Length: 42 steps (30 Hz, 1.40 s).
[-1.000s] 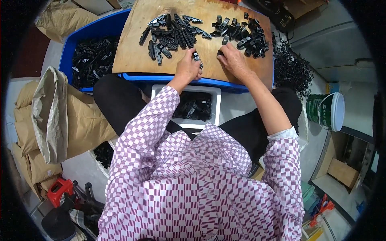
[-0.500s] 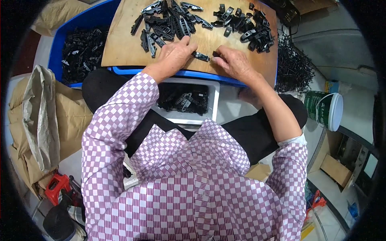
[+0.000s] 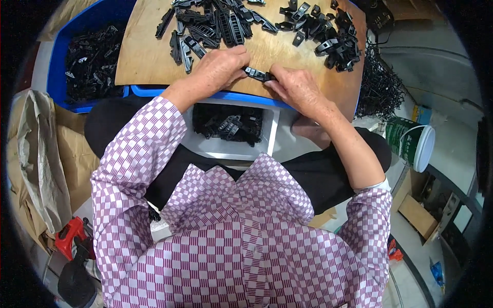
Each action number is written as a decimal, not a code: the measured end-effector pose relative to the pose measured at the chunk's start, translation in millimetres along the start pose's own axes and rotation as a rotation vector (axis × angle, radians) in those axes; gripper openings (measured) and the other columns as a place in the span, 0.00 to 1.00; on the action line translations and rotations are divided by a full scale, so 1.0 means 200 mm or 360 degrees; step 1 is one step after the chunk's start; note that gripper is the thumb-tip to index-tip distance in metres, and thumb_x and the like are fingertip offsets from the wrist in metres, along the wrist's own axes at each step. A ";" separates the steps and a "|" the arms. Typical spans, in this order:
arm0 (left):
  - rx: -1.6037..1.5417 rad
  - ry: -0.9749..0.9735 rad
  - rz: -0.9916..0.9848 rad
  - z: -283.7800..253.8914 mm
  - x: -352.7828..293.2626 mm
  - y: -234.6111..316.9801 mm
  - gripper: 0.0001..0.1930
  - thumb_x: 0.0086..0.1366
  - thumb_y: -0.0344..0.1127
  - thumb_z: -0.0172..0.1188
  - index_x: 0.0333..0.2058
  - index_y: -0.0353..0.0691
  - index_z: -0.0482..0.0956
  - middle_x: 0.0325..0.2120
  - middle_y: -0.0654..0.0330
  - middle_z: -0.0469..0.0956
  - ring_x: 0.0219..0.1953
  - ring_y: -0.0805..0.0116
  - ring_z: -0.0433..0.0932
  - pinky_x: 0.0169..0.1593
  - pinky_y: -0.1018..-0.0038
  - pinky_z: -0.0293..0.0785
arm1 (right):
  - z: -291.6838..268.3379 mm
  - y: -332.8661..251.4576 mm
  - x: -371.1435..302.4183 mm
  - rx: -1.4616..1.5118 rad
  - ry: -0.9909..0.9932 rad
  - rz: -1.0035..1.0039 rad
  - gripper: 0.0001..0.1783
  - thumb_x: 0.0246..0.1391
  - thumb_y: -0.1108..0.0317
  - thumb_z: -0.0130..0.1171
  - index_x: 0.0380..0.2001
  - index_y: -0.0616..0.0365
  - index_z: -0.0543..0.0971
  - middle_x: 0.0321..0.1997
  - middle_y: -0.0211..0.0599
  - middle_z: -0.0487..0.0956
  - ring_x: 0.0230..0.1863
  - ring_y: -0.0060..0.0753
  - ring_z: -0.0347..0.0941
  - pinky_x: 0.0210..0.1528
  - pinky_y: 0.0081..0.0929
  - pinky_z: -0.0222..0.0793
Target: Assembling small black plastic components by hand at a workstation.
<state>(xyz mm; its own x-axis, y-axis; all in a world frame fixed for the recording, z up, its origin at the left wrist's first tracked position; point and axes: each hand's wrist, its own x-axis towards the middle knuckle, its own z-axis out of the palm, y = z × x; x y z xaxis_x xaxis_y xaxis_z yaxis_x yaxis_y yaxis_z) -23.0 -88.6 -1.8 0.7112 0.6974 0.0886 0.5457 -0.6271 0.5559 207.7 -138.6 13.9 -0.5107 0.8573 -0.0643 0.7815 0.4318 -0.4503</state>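
1. The black part (image 3: 257, 74) is between the two hands, just above the near edge of the wooden tabletop (image 3: 141, 59), lying roughly left to right with a slight tilt.
2. The left hand (image 3: 216, 69) has its fingers clamped on the left end of the black part.
3. The right hand (image 3: 300, 90) has its fingers pinched together at the right end; whether they also grip a second, smaller piece there, I cannot tell.
4. Beyond the left hand, a pile of long black pieces (image 3: 226, 25) spreads over the far left of the tabletop.
5. To its right, apart from it, lies a pile of short black clips (image 3: 339, 46).
6. A blue tub (image 3: 55, 69) stands at the left, holding many dark parts (image 3: 95, 64).
7. Near the person, below the tabletop's edge, a white box (image 3: 273, 134) contains more black pieces (image 3: 228, 126).
8. At the right, beside the tabletop, is a heap of thin black pieces (image 3: 382, 84), with a green bucket (image 3: 403, 137) nearer the person.
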 end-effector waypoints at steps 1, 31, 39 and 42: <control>-0.0014 -0.0006 0.0007 0.00 0.00 0.00 0.10 0.57 0.30 0.65 0.34 0.36 0.73 0.33 0.54 0.73 0.35 0.49 0.78 0.36 0.58 0.73 | 0.00 0.00 0.00 0.0038 0.0040 0.0004 0.12 0.58 0.63 0.59 0.33 0.58 0.70 0.27 0.48 0.78 0.30 0.55 0.76 0.32 0.44 0.70; 0.0374 0.0463 -0.0313 -0.15 -0.24 -0.09 0.11 0.59 0.33 0.62 0.39 0.38 0.73 0.36 0.50 0.76 0.38 0.48 0.79 0.39 0.58 0.76 | -0.07 0.32 0.35 -0.0712 0.0265 0.0571 0.17 0.62 0.56 0.53 0.46 0.56 0.68 0.34 0.54 0.80 0.38 0.59 0.79 0.38 0.48 0.75; 0.0345 0.0378 -0.0627 -0.09 -0.26 -0.19 0.15 0.58 0.35 0.63 0.41 0.36 0.70 0.34 0.45 0.80 0.40 0.42 0.78 0.42 0.55 0.74 | -0.07 0.32 0.30 -0.0709 0.0420 0.0519 0.12 0.61 0.62 0.51 0.44 0.55 0.68 0.36 0.52 0.80 0.38 0.59 0.79 0.39 0.49 0.76; 0.0215 0.0551 -0.0688 -0.07 -0.25 -0.24 0.13 0.58 0.33 0.61 0.38 0.35 0.70 0.28 0.47 0.81 0.32 0.49 0.82 0.37 0.59 0.77 | -0.06 0.36 0.29 -0.0581 0.0469 0.0524 0.13 0.60 0.62 0.51 0.44 0.54 0.68 0.37 0.52 0.80 0.39 0.60 0.78 0.40 0.50 0.75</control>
<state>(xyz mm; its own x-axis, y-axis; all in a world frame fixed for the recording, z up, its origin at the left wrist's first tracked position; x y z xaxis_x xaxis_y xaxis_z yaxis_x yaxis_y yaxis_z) -90.3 -88.7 -20.8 0.2365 0.9592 0.1551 0.8228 -0.2826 0.4931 237.9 -54.5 -11.4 -0.1387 0.9823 0.1256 0.9824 0.1525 -0.1082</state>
